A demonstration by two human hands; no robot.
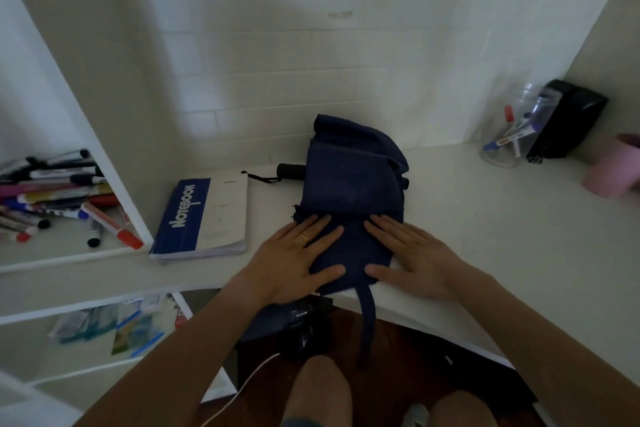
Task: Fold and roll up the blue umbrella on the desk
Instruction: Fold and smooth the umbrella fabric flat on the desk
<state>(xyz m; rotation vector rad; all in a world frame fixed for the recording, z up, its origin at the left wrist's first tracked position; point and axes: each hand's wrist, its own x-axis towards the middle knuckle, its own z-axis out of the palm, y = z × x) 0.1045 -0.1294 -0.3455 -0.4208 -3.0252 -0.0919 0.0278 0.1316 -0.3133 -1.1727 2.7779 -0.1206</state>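
With both palms flat and fingers spread on the umbrella (349,204) at the desk's (485,218) 6 o'clock edge, keep your left hand (294,263) and right hand (412,256) level, rolling tightly toward 12 o'clock.

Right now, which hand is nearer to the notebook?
Left. The left hand presses the umbrella just right of the notebook; the right hand lies farther away, across the fabric.
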